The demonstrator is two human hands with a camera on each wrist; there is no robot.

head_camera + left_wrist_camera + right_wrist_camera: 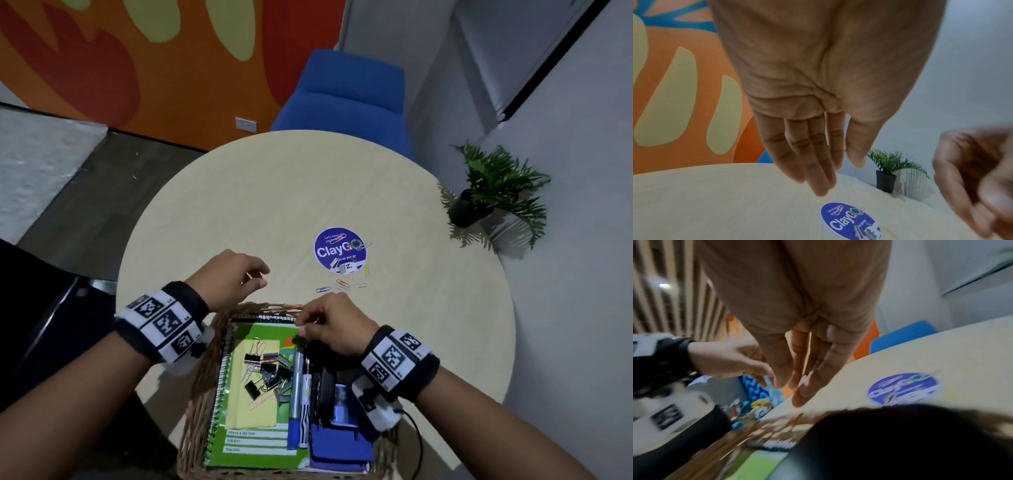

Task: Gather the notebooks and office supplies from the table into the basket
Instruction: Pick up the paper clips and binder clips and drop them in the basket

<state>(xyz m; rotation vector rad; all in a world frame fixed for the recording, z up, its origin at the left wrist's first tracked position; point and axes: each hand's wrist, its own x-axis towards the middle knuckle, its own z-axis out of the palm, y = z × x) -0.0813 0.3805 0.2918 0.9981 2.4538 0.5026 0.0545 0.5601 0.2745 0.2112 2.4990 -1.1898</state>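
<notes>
A wicker basket point(195, 421) stands at the near table edge. It holds a green spiral notebook point(253, 442), yellow sticky notes, black binder clips point(263, 370), markers point(297, 383) and a blue case point(339, 445). Several coloured paper clips point(337, 286) lie on the table beyond the basket, with more on a round blue sticker point(334, 253). My right hand point(303, 325) hovers over the basket's far rim, fingers pointing down; nothing shows between them in the blurred right wrist view point(795, 386). My left hand point(262, 277) floats above the table left of the clips, fingers relaxed and empty point(830, 178).
The round pale table point(308, 192) stretches bare behind the sticker. A blue chair point(352, 99) stands at its far side. A potted plant point(493, 192) sits at the right edge by the wall. A dark chair point(68, 308) is at the left.
</notes>
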